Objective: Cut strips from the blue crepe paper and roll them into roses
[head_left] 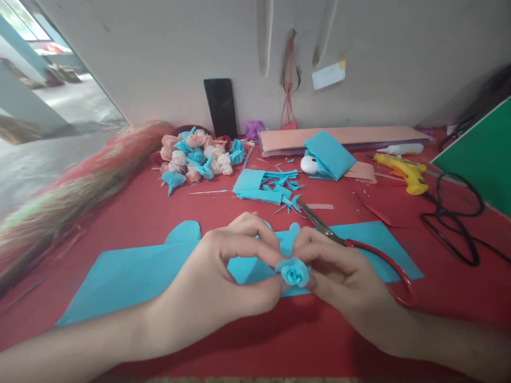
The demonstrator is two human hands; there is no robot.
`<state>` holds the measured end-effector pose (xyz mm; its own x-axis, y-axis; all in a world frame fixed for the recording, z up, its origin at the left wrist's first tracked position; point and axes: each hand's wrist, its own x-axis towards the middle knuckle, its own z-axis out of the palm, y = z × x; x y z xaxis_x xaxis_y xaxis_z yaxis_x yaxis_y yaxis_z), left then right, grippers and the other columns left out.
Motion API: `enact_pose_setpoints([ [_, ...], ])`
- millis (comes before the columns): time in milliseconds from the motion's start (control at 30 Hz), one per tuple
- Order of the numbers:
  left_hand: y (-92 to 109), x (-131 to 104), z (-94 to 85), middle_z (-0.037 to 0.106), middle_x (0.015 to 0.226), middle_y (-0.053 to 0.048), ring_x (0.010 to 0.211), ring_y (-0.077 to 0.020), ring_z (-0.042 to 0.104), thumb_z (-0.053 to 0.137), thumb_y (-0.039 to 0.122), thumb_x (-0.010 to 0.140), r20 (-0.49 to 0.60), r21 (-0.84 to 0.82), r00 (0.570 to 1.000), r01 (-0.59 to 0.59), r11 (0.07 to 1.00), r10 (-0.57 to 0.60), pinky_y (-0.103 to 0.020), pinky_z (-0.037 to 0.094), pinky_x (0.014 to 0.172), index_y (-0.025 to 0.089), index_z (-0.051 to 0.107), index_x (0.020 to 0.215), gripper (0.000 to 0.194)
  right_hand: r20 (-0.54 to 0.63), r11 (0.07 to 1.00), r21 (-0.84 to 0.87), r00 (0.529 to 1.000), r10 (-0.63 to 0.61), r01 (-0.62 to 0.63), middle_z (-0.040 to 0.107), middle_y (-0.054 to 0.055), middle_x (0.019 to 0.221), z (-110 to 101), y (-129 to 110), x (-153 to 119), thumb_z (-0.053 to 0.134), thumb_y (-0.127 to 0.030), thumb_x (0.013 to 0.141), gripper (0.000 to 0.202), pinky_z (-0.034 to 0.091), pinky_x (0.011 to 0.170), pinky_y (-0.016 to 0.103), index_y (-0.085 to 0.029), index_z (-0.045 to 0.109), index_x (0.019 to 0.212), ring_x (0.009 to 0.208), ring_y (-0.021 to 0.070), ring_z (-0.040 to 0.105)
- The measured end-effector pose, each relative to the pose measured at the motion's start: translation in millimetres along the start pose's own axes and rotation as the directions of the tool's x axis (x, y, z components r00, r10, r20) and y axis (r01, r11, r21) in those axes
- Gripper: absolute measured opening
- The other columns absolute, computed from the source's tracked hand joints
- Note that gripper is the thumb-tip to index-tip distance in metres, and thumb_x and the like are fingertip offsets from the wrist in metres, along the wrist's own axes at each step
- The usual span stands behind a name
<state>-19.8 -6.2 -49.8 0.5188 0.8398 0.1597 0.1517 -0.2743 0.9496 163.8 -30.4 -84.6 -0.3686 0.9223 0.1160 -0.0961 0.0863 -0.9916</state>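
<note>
A small blue paper rose [294, 273] is pinched between both hands, its spiral of petals facing me. My left hand [235, 266] grips its left edge with thumb and index finger. On the opposite side, the fingertips of my right hand [339, 268] press against the petals. Under the hands lies a wide blue paper sheet [131, 276], with a rounded blue paper piece [184, 232] at its upper edge. Scissors with red handles [359, 244] rest on the sheet, partly hidden by my right hand.
Behind are blue paper scraps [259, 186], a pile of paper flowers [195, 154], a folded blue packet [329, 155] and an upright black phone [221, 108]. A yellow glue gun [403, 171] with a black cord lies at right. A bundle of red-and-green fibres [80, 186] borders the left.
</note>
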Motion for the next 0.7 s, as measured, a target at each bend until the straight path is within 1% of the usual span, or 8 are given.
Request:
enact_pose_setpoints([
  [67,-1,0,0.3,0.057,0.070,0.005,0.070,-0.0093,0.052,0.064,0.003,0.071,0.005,-0.024,1.000,0.024,0.999,-0.024,-0.022,0.042,0.066,0.024,0.070,0.068,0.022,-0.026,0.994,-0.090,0.998,-0.057,0.054,0.050,-0.002,0.072,0,-2,-1,0.064,-0.036,0.086,0.012,0.038,0.060,0.023,-0.029,0.071,0.079,0.068,0.0106,0.045],
  [167,-2,0,1.9,0.057,0.071,0.005,0.071,-0.0096,0.053,0.065,0.005,0.072,0.007,-0.065,0.998,0.059,0.996,-0.058,-0.023,0.042,0.067,0.023,0.070,0.068,0.019,-0.058,0.976,-0.192,0.992,-0.115,0.102,0.052,-0.003,0.070,0,-3,0,0.065,-0.027,0.085,0.009,0.039,0.056,0.022,-0.030,0.072,0.080,0.065,0.0104,0.046],
  [300,-4,1,5.6,0.057,0.072,0.004,0.072,-0.0101,0.054,0.066,0.009,0.074,-0.021,-0.144,0.995,0.098,0.985,-0.102,-0.024,0.042,0.070,0.021,0.067,0.066,0.014,-0.085,0.956,-0.259,0.983,-0.163,0.136,0.052,-0.002,0.069,1,-5,1,0.063,-0.021,0.085,0.013,0.040,0.053,0.022,-0.029,0.072,0.079,0.062,0.0104,0.048],
  [400,-7,1,7.6,0.057,0.073,0.005,0.074,-0.0102,0.053,0.067,0.011,0.074,-0.041,-0.174,0.993,0.099,0.980,-0.108,-0.024,0.041,0.072,0.022,0.066,0.065,0.014,-0.108,0.942,-0.303,0.977,-0.183,0.143,0.051,-0.003,0.067,2,-6,0,0.065,-0.019,0.082,0.013,0.039,0.051,0.022,-0.026,0.069,0.073,0.060,0.0096,0.047],
  [533,-11,2,9.7,0.057,0.076,0.004,0.076,-0.0107,0.053,0.067,0.011,0.074,-0.083,-0.137,0.990,0.104,0.985,-0.116,-0.023,0.040,0.073,0.021,0.066,0.066,0.013,-0.116,0.934,-0.340,0.981,-0.158,0.110,0.051,-0.003,0.065,1,-3,0,0.064,-0.019,0.083,0.014,0.037,0.050,0.023,-0.025,0.069,0.071,0.059,0.0093,0.045],
  [633,-13,3,10.4,0.057,0.075,0.003,0.074,-0.0122,0.053,0.067,0.014,0.074,-0.098,-0.128,0.984,0.135,0.983,-0.148,-0.026,0.040,0.072,0.019,0.065,0.064,0.011,-0.139,0.957,-0.287,0.987,-0.079,0.037,0.049,-0.003,0.065,-1,0,1,0.065,-0.024,0.083,0.013,0.034,0.049,0.025,-0.024,0.070,0.071,0.059,0.0100,0.043],
  [700,-13,3,9.2,0.058,0.076,0.002,0.075,-0.0135,0.054,0.067,0.016,0.075,-0.083,-0.147,0.982,0.155,0.977,-0.169,-0.027,0.040,0.073,0.018,0.067,0.067,0.009,-0.146,0.979,-0.202,0.989,-0.015,-0.015,0.048,-0.002,0.066,-2,-1,2,0.066,-0.025,0.082,0.013,0.033,0.049,0.025,-0.024,0.070,0.070,0.060,0.0101,0.041],
])
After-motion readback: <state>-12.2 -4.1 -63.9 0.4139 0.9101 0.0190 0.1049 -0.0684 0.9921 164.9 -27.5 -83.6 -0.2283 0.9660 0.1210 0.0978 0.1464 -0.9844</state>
